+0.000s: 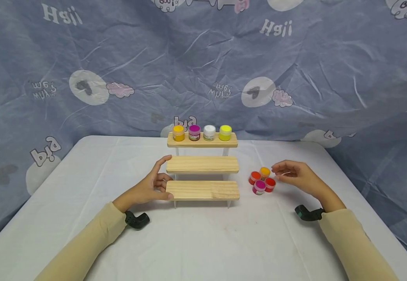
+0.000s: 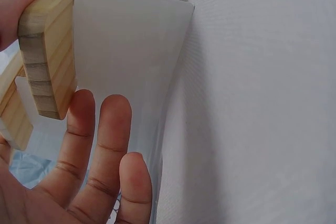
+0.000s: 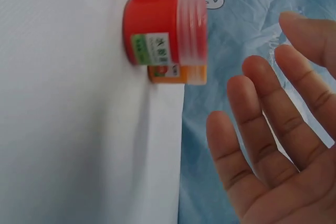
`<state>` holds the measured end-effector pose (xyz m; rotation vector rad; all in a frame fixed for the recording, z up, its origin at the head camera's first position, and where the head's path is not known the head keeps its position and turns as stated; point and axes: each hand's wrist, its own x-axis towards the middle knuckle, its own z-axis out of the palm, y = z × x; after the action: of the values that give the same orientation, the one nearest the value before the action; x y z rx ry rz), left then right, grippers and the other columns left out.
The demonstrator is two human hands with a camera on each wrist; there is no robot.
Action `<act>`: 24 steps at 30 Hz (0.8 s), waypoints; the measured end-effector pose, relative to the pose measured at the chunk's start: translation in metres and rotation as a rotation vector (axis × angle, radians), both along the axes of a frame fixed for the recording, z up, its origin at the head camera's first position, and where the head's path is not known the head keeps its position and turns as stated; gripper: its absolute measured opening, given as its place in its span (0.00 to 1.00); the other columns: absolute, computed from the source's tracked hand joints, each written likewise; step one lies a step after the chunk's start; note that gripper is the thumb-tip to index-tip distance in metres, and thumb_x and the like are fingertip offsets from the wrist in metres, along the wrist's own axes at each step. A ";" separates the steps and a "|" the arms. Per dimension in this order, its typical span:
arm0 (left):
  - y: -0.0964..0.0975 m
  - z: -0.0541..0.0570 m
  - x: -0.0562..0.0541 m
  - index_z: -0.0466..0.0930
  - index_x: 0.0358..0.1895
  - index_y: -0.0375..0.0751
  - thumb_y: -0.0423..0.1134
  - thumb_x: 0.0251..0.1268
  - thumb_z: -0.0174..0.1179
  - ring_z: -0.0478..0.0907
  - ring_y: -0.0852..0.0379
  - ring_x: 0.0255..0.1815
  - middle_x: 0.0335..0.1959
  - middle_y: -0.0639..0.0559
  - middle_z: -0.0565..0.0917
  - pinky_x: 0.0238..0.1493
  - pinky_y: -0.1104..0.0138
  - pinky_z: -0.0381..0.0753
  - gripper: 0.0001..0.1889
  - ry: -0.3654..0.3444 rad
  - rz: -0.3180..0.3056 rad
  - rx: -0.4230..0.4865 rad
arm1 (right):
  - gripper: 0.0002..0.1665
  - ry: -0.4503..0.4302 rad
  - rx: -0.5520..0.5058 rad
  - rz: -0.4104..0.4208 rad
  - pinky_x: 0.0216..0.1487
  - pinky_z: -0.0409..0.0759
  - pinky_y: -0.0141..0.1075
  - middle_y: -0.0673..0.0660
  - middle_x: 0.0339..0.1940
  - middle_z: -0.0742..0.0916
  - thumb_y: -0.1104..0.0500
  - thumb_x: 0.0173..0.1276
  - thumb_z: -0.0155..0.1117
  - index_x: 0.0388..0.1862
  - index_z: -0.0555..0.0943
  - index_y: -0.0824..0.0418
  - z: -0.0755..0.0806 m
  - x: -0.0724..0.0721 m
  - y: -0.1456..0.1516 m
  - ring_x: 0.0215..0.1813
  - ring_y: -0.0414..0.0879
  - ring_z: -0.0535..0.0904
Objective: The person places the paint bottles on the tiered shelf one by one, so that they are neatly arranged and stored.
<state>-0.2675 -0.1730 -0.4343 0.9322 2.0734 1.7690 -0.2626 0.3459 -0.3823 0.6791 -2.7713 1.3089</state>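
A three-tier wooden display stand stands mid-table on pale supports. My left hand holds its left side, thumb at the front corner of the lowest board and index finger at the end of the middle board. In the left wrist view, the other fingertips lie by the board's end and the whitish support. My right hand, fingers relaxed and holding nothing, hovers just right of a cluster of paint jars: two red, one orange and one magenta.
Along the top board stand orange, purple, white and yellow jars. A white cloth covers the table, and a blue printed curtain hangs behind it. Each wrist carries a dark strapped device.
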 end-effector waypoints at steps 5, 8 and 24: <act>0.000 -0.001 0.000 0.33 0.89 0.46 0.32 0.61 0.78 0.84 0.54 0.39 0.49 0.37 0.84 0.43 0.66 0.83 0.65 0.013 -0.008 0.007 | 0.21 -0.102 -0.012 0.027 0.55 0.82 0.26 0.68 0.57 0.88 0.66 0.75 0.72 0.63 0.83 0.72 -0.010 -0.002 0.008 0.53 0.37 0.84; 0.000 -0.001 -0.001 0.33 0.89 0.46 0.31 0.62 0.77 0.84 0.54 0.39 0.49 0.37 0.84 0.43 0.66 0.83 0.65 0.016 -0.011 0.007 | 0.22 -0.130 0.000 0.057 0.55 0.82 0.28 0.67 0.57 0.88 0.66 0.73 0.74 0.64 0.82 0.73 -0.016 -0.004 0.009 0.53 0.38 0.84; 0.000 0.001 0.001 0.33 0.89 0.46 0.31 0.61 0.77 0.83 0.55 0.39 0.49 0.38 0.84 0.44 0.66 0.82 0.65 0.006 -0.008 0.005 | 0.24 -0.181 0.060 0.054 0.56 0.82 0.29 0.69 0.60 0.86 0.66 0.73 0.74 0.64 0.81 0.74 -0.023 -0.006 -0.002 0.57 0.53 0.83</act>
<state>-0.2664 -0.1728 -0.4332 0.9471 2.0668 1.7704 -0.2685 0.3443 -0.4055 0.6743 -2.9653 1.3675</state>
